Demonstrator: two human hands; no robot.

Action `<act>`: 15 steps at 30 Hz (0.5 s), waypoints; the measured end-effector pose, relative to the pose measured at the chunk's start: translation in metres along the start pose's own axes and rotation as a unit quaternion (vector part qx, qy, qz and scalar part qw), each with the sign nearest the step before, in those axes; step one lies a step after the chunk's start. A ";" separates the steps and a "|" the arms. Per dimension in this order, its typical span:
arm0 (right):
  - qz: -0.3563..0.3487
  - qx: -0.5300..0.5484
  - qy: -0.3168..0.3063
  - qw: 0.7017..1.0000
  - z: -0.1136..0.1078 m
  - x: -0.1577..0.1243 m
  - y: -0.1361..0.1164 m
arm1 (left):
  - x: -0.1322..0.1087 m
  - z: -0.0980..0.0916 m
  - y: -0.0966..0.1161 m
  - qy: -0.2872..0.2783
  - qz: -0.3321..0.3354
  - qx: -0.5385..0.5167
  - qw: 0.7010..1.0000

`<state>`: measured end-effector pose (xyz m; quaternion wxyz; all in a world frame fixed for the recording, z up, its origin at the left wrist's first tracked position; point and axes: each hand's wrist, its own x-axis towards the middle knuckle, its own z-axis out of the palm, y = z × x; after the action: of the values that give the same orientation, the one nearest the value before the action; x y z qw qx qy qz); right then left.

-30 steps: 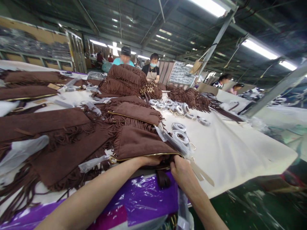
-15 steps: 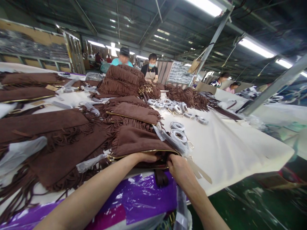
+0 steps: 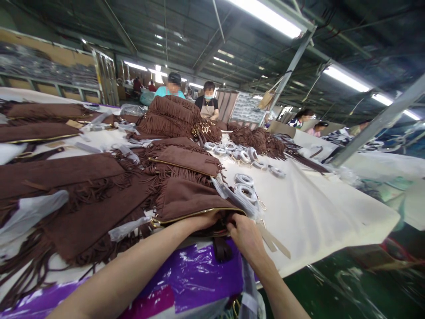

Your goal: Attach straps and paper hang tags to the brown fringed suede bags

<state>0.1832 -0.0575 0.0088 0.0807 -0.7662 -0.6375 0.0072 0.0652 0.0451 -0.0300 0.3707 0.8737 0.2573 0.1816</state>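
Note:
A brown suede fringed bag (image 3: 189, 197) lies at the table's near edge, its gold zipper (image 3: 186, 214) undone and its mouth facing me. My left hand (image 3: 210, 219) reaches inside the mouth, and its fingers are hidden there. At the right end of the opening, my right hand (image 3: 243, 230) is closed with its fingertips at the edge; what they pinch is hidden. A dark strap loop (image 3: 222, 250) hangs below the mouth. Beneath it is shiny purple plastic (image 3: 206, 274).
More fringed bags (image 3: 89, 212) lie to the left, and a stack of them (image 3: 172, 115) stands farther back. Wrapped rolled straps (image 3: 246, 192) sit on the white table cover (image 3: 318, 217). Two people work across the table. A metal post (image 3: 375, 124) slants at the right.
My right hand has shifted slightly left along the bag's opening. The left hand stays inside the bag. The camera view has turned a little.

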 end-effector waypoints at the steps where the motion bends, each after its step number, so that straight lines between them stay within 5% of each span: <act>1: 0.000 -0.006 0.001 1.000 -0.001 0.000 -0.001 | 0.001 0.001 0.004 0.005 -0.005 0.009 1.000; 9: -0.013 -0.081 0.015 0.997 -0.010 0.001 -0.020 | -0.020 -0.009 0.041 0.010 -0.034 0.077 0.996; 15: -0.116 -0.098 0.068 0.986 -0.040 -0.011 -0.035 | -0.041 -0.068 0.062 -0.032 -0.041 0.095 0.994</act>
<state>0.1516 -0.0672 0.0515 0.0484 -0.6902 -0.7125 -0.1167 0.0170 0.0223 0.0558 0.3010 0.8991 0.2972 0.1130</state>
